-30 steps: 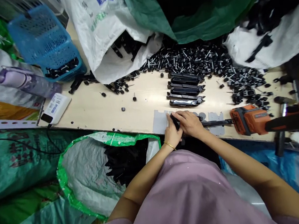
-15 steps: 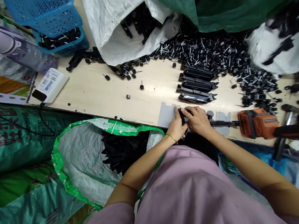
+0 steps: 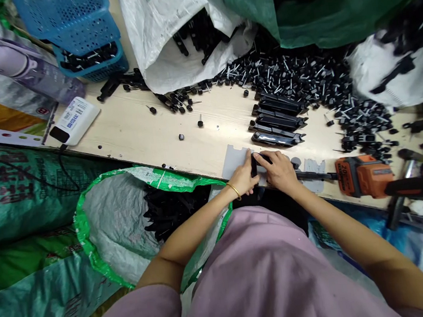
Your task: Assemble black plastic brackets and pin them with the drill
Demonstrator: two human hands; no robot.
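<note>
At the worktop's front edge (image 3: 150,140), the left hand (image 3: 243,178) has its fingers closed around a small black part (image 3: 254,166). The right hand (image 3: 279,170) bends over the same spot, fingertips against the black part; whether it grips anything is hidden. A gray plate (image 3: 234,160) lies beside the left hand. Four long black pieces (image 3: 278,138) lie in a row behind the hands, and an orange power tool (image 3: 364,176) rests near the worktop's front right corner.

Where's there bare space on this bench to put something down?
Mostly on the wood between the white device and the loose square knob, and between that knob and the row of black pieces. It's crowded along the back, with heaped parts, and right of the hands, around the orange tool.
</note>
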